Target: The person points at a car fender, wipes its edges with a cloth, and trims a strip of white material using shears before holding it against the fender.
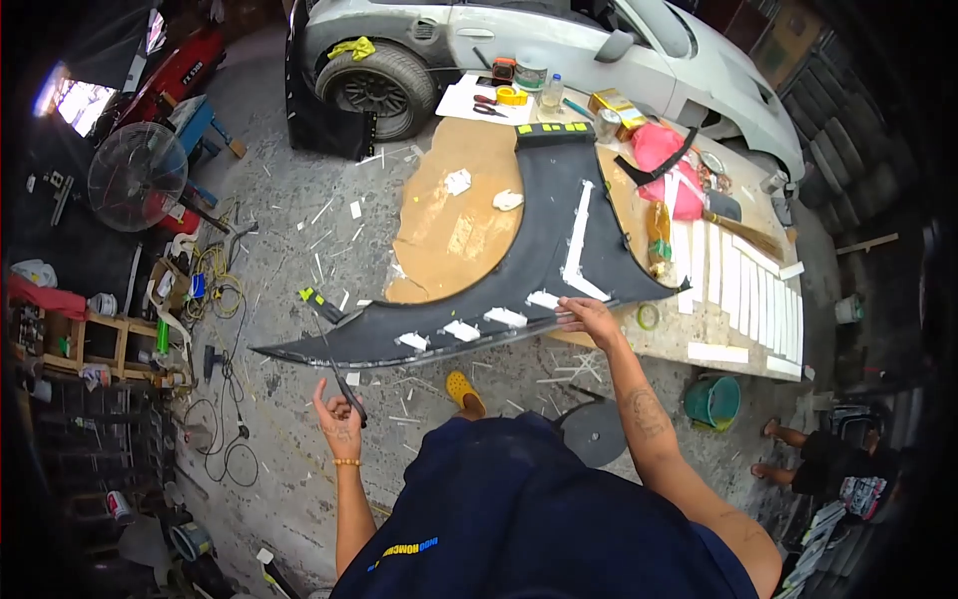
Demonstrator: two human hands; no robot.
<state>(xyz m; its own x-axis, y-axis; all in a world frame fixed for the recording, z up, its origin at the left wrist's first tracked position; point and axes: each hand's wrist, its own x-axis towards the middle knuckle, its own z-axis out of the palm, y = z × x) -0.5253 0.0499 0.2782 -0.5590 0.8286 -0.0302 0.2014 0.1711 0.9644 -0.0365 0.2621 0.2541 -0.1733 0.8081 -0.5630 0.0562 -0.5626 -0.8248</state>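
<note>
Your left hand (341,416) has some fingers curled round a long dark tool (349,395) that looks like scissors, held near the pointy end of the black fender (561,215). Your right hand (591,321) has its fingers close together at the fender's near edge, by a white patch (543,299); you can't tell from here if they pinch it. The fender lies on the table (639,344), with its pointy end sticking out past it, over the floor. More white patches (461,330) sit in a row along its near side, and a bent white strip (578,235) runs down its wide part. Brown cardboard (439,215) lies beside its round cut-out. To the right on the table are white strips (746,290), a pink bag (667,160) and a plastic bottle (660,235). At the far side are a roll of yellow tape (512,96) and a jar (551,94). Past that stands a pale car (539,40). On the floor are a green bucket (712,401) and lots of white scraps (355,210). A fan (138,178) stands far left, and another person (853,464) is at the right.
</note>
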